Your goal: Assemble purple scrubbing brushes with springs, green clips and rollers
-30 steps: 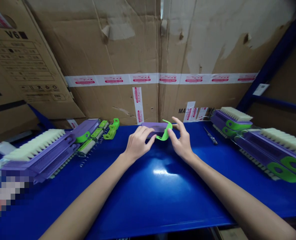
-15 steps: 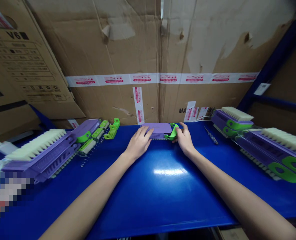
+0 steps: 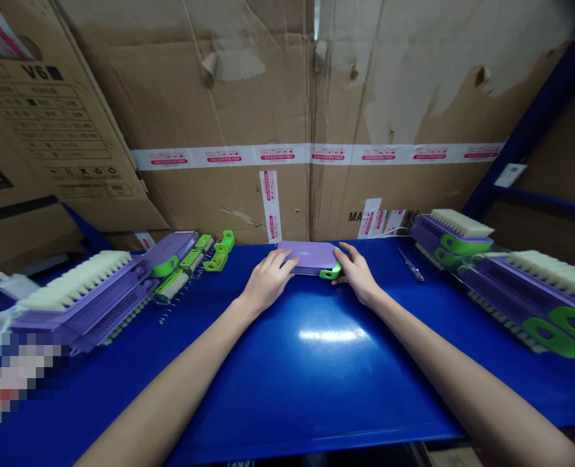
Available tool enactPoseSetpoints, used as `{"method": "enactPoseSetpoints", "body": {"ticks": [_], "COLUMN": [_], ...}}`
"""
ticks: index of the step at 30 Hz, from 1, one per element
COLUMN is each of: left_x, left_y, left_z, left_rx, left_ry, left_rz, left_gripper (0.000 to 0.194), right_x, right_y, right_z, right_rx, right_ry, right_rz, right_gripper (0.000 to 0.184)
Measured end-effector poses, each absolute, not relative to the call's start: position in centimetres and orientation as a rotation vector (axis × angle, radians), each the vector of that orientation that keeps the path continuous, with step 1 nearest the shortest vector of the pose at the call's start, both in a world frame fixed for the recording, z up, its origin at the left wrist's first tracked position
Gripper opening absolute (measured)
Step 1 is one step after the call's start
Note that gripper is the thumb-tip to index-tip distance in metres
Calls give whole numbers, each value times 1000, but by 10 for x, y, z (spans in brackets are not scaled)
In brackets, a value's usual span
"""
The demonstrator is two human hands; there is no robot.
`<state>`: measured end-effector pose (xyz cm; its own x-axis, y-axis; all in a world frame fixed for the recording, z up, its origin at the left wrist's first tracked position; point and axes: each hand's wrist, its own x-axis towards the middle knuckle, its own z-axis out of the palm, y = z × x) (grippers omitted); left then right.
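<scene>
A flat purple brush body [image 3: 309, 255] lies near the back of the blue table. My left hand [image 3: 270, 271] grips its left end, fingers over the top and thumb along the near edge. At the right end a bright green end cap [image 3: 331, 272] sits against the purple body. My right hand [image 3: 356, 267] is closed round that cap, its fingers at the outer side and partly behind it. The underside of the body is hidden.
Purple brushes with cream bristles [image 3: 85, 275] stand at the left, and more brushes [image 3: 530, 279] at the right. Loose green caps [image 3: 219, 254], green-and-clear parts [image 3: 173, 284] and springs [image 3: 183, 295] lie left. A screwdriver [image 3: 412, 266] lies right. Cardboard [image 3: 248, 97] walls the back.
The green end cap has moved left, from angled and partly apart to seated against the brush body's right end. My right hand has moved in with it; my left hand keeps its hold.
</scene>
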<state>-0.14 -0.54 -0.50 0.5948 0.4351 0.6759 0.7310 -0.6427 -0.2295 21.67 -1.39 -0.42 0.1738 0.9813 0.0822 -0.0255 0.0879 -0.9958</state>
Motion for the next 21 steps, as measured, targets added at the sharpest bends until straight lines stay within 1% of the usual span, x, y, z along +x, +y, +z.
{"method": "enactPoseSetpoints", "body": {"ticks": [4,6,8,11,13,15,18,21], "left_x": [-2,-1,3,10,13,15,15,14], "left_y": [-8,-10,-13,-16,-17,-16,-15,-13], "left_z": [-1,0,0,0,-1,-3,-4,-4], "left_rx": [-2307,-2302,-2297,-2295,-2297,-2291,-2272,-2241], "left_ry": [-903,-912,-932,-966,-992,-1014,-1012,-992], "left_rz": [-725,-692,-694,-742,-751,-736,-728,-757], "left_gripper": [25,30,44,75,86,85,74,65], "right_x": [218,217,215,208,203,200,201,203], "right_y": [-14,-14,-15,-19,-21,-23,-24,-24], "right_z": [-7,-8,-9,-11,-12,-12,-11,-10], "right_rx": [-1150,-1132,-1124,-1097,-1060,-1044,-1065,-1053], "right_ry": [-1200,-1269,-1363,-1492,-1547,-1579,-1605,-1623], "right_rz": [984,926,834,686,659,689,706,671], "right_gripper": [66,68,68,63,61,62,64,61]}}
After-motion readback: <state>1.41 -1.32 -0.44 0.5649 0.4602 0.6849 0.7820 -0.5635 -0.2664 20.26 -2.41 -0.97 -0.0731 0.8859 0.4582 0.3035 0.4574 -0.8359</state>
